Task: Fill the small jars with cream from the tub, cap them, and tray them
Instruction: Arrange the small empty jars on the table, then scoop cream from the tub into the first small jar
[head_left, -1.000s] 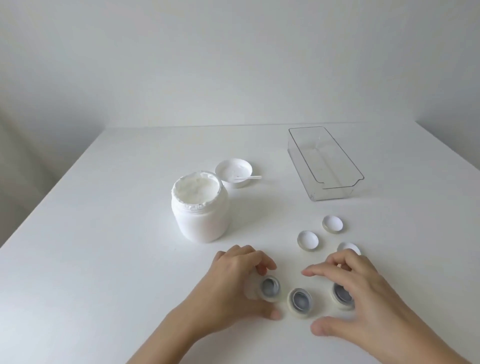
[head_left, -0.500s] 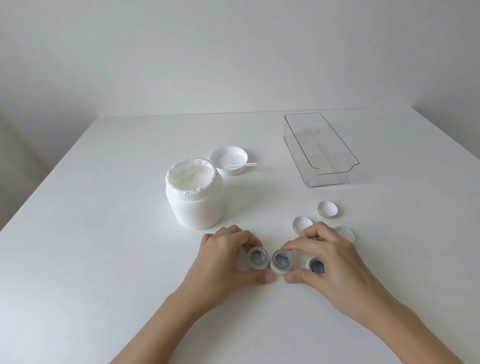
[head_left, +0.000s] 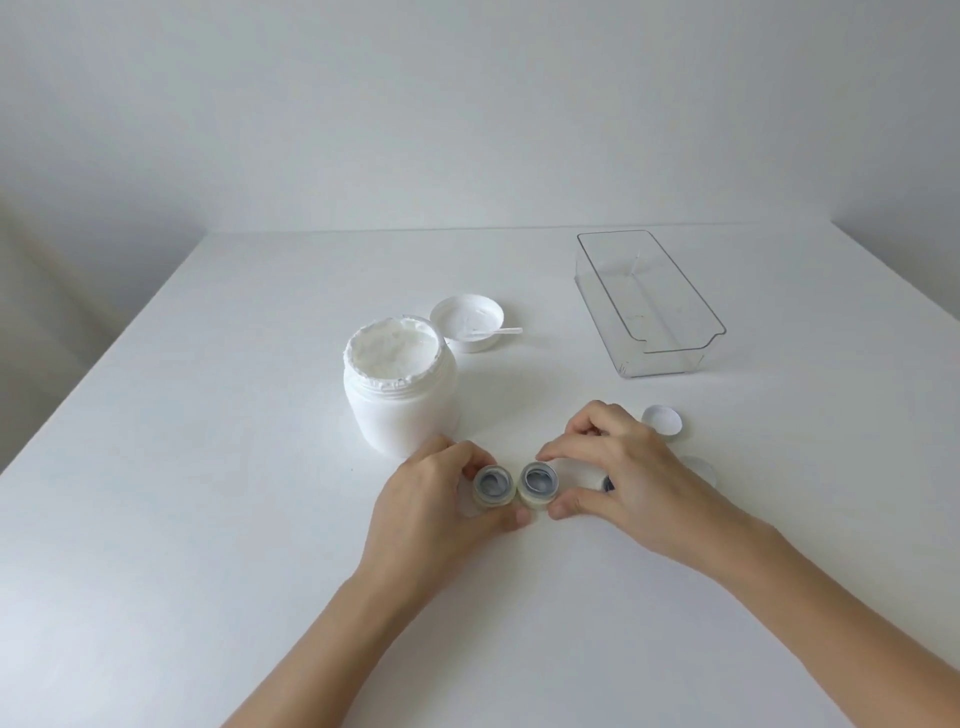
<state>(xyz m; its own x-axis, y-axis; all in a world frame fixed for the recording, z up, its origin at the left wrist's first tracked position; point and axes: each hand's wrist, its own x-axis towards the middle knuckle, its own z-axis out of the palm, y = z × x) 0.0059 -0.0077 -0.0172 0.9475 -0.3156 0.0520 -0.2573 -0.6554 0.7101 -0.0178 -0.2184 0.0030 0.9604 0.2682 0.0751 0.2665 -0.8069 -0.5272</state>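
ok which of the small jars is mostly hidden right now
The third small jar, farthest right: only a dark sliver shows under the right hand. The other two small jars sit open in plain view.

Soft, even daylight fills the scene, bright but flat, so the white bench (head_left: 208, 519) and pale wall nearly merge at the bench's far edge. Faint, diffuse shadows fall to the right of the white plastic cream tub (head_left: 400, 400) and under the clear rectangular plastic tray (head_left: 670, 358), whose rim catches thin highlights. Focus is fairly sharp at centre, while the wide lens bends the bench's side edges outward.
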